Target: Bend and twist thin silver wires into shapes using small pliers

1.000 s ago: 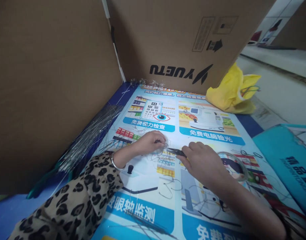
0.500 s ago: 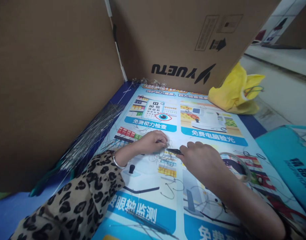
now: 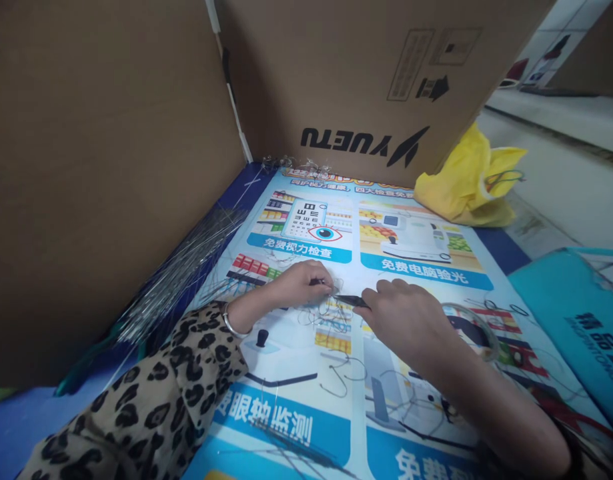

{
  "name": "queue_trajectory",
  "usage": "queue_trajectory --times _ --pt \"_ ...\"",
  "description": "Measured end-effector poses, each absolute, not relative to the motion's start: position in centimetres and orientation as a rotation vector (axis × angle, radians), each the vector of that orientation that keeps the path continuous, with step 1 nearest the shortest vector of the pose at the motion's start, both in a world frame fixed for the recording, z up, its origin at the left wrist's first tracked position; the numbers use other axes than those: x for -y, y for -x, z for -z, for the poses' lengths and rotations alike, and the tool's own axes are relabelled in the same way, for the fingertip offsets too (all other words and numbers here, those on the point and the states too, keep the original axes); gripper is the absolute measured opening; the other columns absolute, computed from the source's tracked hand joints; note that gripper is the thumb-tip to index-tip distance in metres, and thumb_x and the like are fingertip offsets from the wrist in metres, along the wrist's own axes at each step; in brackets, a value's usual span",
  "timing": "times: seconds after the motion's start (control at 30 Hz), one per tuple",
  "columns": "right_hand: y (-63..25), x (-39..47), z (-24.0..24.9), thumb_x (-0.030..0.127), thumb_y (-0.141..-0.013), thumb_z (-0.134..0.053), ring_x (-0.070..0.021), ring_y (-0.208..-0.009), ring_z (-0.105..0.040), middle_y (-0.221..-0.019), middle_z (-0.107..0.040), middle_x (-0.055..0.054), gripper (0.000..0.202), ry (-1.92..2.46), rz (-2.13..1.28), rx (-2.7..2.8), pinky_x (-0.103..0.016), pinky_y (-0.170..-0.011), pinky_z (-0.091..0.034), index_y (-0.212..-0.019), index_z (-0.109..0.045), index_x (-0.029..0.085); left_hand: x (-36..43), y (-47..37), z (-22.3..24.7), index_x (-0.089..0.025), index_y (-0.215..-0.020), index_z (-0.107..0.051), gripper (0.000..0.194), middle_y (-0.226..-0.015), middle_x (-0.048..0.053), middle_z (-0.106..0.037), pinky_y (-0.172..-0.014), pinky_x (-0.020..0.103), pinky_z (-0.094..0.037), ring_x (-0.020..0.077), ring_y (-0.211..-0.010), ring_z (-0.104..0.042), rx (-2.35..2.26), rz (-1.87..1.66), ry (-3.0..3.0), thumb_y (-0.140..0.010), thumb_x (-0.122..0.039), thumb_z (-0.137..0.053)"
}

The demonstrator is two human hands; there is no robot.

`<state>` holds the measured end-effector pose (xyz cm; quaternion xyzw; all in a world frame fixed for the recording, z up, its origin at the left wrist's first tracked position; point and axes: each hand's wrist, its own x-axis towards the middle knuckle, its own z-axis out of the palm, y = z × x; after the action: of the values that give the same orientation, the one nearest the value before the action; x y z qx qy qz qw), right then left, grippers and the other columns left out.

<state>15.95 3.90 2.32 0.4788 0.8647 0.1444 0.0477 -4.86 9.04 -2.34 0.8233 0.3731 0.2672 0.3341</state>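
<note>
My left hand (image 3: 306, 283), with a bangle at the wrist, is closed in a pinch on thin wire (image 3: 337, 285) over the middle of the printed poster (image 3: 359, 263). In my right hand (image 3: 401, 317) is a pair of dark pliers (image 3: 351, 301), fingers wrapped round the handles. The narrow jaws point left and meet the wire close to my left fingertips. Whether the jaws are closed on it I cannot tell. Below lie loose, curled wire pieces (image 3: 336, 377) on the poster.
A bundle of straight wires (image 3: 181, 273) lies at left. Cardboard panels (image 3: 336, 73) stand behind and at left. Small wire pieces (image 3: 296, 163) sit at the back. A yellow bag (image 3: 459, 183), a clear ring (image 3: 489, 330) and a turquoise box (image 3: 571, 320) are at right.
The whole view has shifted slightly to the left. Both hands keep nearly the same pose, with the pliers' tip still at the wire by my left fingertips.
</note>
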Motion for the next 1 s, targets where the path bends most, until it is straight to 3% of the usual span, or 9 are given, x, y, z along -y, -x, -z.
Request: queue_trajectory --times 0.5,1.0 --pt "-16.4 -4.6 -2.6 0.044 -0.087 -0.044 -0.0189 -0.074 -0.057 -0.076 -0.062 -0.006 0.032 -1.492 -0.279 -2.621 -0.027 -0.056 -0.03 -0.078 -0.063 0.02 -8.5 4.3 1.7 -0.016 -0.075 -0.061 0.011 -0.075 0.001 -0.064 -0.077 0.026 -0.042 0.0133 -0.078 -0.056 -0.974 -0.745 -2.282 -0.079 -0.017 -0.051" --pt "-16.5 -4.0 -2.8 0.04 -0.085 -0.05 -0.0189 -0.066 -0.056 -0.072 -0.061 -0.006 0.025 -1.452 -0.402 -2.645 -0.028 -0.052 -0.022 -0.076 -0.061 0.019 -8.2 4.1 1.1 -0.017 -0.079 -0.059 0.013 -0.078 0.001 -0.063 -0.076 0.025 -0.042 0.0122 -0.077 -0.055 -0.975 -0.721 -2.214 -0.082 -0.016 -0.046"
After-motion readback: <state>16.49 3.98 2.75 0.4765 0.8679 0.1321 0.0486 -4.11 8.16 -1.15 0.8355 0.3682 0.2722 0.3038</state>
